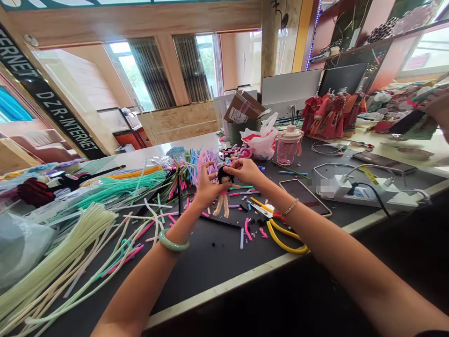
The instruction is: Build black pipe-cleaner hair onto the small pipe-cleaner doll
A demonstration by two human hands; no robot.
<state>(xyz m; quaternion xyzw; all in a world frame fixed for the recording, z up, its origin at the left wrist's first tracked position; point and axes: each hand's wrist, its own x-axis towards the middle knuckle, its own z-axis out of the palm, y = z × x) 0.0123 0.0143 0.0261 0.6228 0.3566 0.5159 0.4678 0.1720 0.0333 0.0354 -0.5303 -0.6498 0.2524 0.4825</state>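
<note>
Between my hands, above the dark table [206, 255], is a small pipe-cleaner doll [222, 201] with black hair, a pink body and pale legs hanging down. My left hand [207, 185] grips the doll from the left, thumb across its body. At the doll's head, the fingers of my right hand [243, 171] are pinched on the black hair. Below my right wrist lie yellow-handled scissors [286, 236] and pliers with red on the handle [261, 209]. Cut bits of pink pipe cleaner [248, 229] are scattered under the doll.
Bundles of cream pipe cleaners [70, 252] and mint pipe cleaners [129, 187] cover the left side. A phone [305, 196] and a power strip [365, 189] lie right. Behind stand a pink bottle [288, 147], a plastic bag [263, 142] and monitors [291, 89]. Another person's hand [438, 107] shows far right.
</note>
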